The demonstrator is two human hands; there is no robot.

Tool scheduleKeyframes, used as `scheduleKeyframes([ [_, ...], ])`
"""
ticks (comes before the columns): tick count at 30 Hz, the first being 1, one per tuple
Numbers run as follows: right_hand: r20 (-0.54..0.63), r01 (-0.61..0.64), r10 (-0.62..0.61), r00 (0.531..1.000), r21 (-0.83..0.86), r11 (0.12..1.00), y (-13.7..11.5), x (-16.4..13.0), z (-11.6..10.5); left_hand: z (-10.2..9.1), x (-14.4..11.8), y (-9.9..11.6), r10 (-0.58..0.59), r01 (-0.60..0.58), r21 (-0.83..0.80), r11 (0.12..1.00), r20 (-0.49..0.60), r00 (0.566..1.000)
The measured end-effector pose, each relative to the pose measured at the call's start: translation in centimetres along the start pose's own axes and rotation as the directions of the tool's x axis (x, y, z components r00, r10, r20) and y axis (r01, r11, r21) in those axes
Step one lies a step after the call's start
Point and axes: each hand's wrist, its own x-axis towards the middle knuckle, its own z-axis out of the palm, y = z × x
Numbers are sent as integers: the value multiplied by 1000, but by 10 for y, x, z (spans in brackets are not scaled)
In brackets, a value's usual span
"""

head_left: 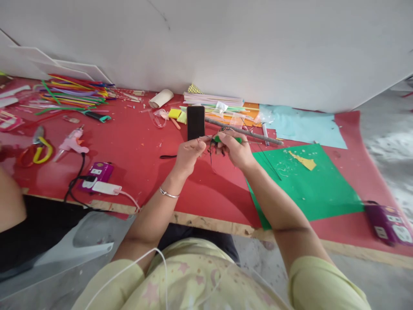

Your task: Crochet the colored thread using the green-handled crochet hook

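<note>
My left hand (pixel 189 153) is closed in a pinch at the near side of a black phone (pixel 195 122). It grips one end of a bundle of thin dark wires (pixel 211 156), whose loose ends stick out below the fingers. My right hand (pixel 238 150) is closed around a small green-handled tool (pixel 222 139), right beside the left fingertips and touching the bundle. The tool's working end is hidden by the fingers. Just beyond my right hand lies a long grey stick (pixel 245 131). A thin dark wire (pixel 271 165) reaches over the green sheet (pixel 322 189).
Pipe cleaners (pixel 75 92), scissors (pixel 41 148), a pink glue gun (pixel 71 142) and a purple power strip (pixel 100 172) occupy the left side. Blue paper (pixel 300 127) lies at the back right. Another purple power strip (pixel 387 224) sits at the right edge. A person's arm (pixel 11 200) shows at far left.
</note>
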Motion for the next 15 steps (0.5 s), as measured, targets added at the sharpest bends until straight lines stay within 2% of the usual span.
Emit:
scheduleKeyframes([
  [3,63,72,-65,996,-108,992,-1,-5,2,3,1,-1,-48,46,-69,997,-27,998],
  [7,74,79,-71,995,-109,991,-7,-6,1,3,1,-2,-64,59,-77,995,-72,995],
  [9,73,75,-69,995,-87,993,-10,-5,0,2,0,-4,2,-1,10,1000,-128,992],
  [11,78,87,-80,994,-95,992,-14,-4,-2,0,0,-6,121,-93,162,982,-171,978],
  [13,87,114,-103,991,-125,986,-17,-4,-3,-2,-1,-8,226,-165,305,938,-176,958],
  [15,93,135,-122,988,-152,979,-17,-4,-3,-3,-1,-9,279,-200,381,903,-164,946],
])
